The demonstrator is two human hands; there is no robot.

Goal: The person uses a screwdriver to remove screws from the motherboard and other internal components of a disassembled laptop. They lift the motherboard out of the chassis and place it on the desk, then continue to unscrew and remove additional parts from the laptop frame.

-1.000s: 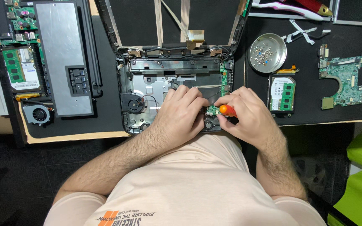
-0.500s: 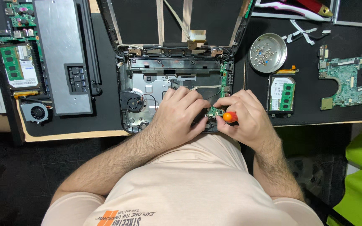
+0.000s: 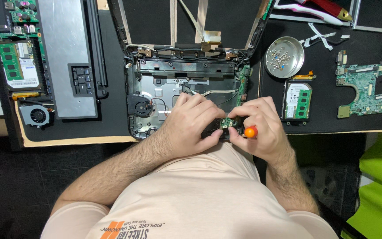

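Far left of both hands: a loose cooling fan [image 3: 37, 116] and a keyboard panel [image 3: 67, 57] on the worktop [image 3: 111, 128]. Left hand [image 3: 190, 126], curled grip, presses down on the open laptop base [image 3: 155, 88] at its near edge. Just right, touching it, right hand [image 3: 261, 128] has its grip clenched around an orange-handled screwdriver [image 3: 250, 131]; beyond it sits a metal screw dish [image 3: 284, 57].

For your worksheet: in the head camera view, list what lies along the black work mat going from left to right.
Small black cooling fan → grey keyboard panel → opened black laptop base → left hand → right hand → round metal screw dish → loose green circuit board.
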